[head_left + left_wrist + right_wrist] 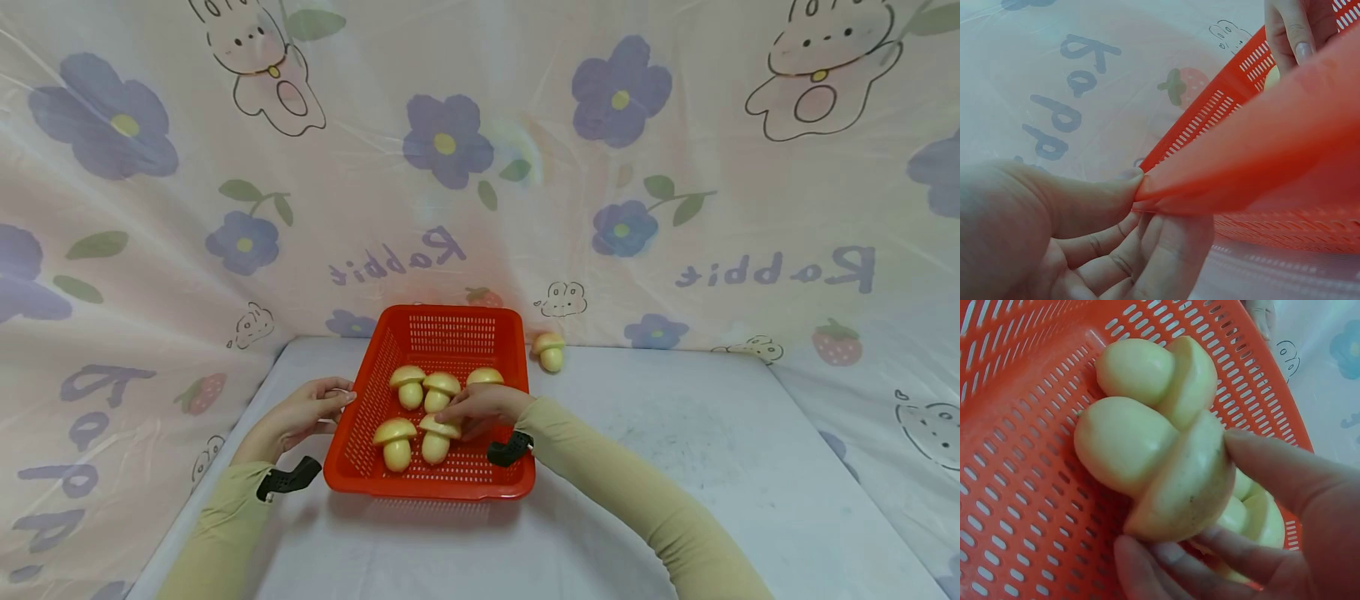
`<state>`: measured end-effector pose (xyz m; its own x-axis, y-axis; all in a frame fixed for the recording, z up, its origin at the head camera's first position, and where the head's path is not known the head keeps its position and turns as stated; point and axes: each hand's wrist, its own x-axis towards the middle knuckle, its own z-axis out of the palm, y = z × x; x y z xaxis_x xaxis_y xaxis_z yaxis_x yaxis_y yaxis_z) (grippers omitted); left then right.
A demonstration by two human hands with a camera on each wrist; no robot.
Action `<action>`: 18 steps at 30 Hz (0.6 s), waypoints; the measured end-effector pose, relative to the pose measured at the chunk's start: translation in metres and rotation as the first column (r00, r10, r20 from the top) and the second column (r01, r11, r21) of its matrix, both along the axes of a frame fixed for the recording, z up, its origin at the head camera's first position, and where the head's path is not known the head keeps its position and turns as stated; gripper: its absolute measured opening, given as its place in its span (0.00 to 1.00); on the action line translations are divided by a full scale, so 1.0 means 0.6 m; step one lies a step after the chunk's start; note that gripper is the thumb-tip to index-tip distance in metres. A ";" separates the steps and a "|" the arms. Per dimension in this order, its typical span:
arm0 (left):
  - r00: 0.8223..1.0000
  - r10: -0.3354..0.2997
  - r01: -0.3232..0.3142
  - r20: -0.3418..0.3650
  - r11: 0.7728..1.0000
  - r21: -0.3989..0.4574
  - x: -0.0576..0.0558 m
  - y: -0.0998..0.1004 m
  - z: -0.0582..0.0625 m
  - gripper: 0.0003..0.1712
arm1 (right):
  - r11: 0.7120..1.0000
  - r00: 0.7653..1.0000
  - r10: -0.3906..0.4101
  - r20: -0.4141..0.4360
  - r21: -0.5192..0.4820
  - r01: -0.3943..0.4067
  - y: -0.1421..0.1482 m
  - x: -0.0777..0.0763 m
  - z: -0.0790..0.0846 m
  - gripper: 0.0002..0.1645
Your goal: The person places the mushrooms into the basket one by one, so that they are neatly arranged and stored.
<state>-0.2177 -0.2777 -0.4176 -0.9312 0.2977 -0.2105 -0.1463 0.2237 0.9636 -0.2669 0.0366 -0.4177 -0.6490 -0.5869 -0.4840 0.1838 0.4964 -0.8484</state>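
A red plastic basket point(431, 487) with slotted walls holds several pale yellow toy mushrooms. My left hand point(309, 410) pinches the basket's left rim between thumb and fingers, as the left wrist view shows close up. Reaching into the basket, my right hand point(487, 406) grips the cap of one mushroom point(1179, 481), thumb on one side and fingers on the other. Beside that one lies another mushroom point(395, 443), its stem toward the front. Two mushrooms sit farther back, one of them this mushroom point(408, 386); my right hand partly covers another mushroom point(484, 377).
One more mushroom point(550, 352) stands outside the basket, behind its right side near the back edge of the white table point(675, 450). A curtain point(525, 208) printed with flowers and rabbits hangs behind and along the sides. Black wrist mounts point(291, 479) sit on both sleeves.
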 end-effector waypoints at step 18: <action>1.000 0.020 -0.020 0.010 1.000 -0.016 -0.002 0.001 0.001 0.25 | 0.999 0.993 0.040 -0.109 0.041 -0.035 0.002 -0.006 -0.001 0.16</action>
<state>-0.2190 -0.2774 -0.4171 -0.9346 0.2756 -0.2250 -0.1610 0.2362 0.9583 -0.2703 0.0376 -0.4184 -0.6775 -0.5940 -0.4339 0.0712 0.5341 -0.8424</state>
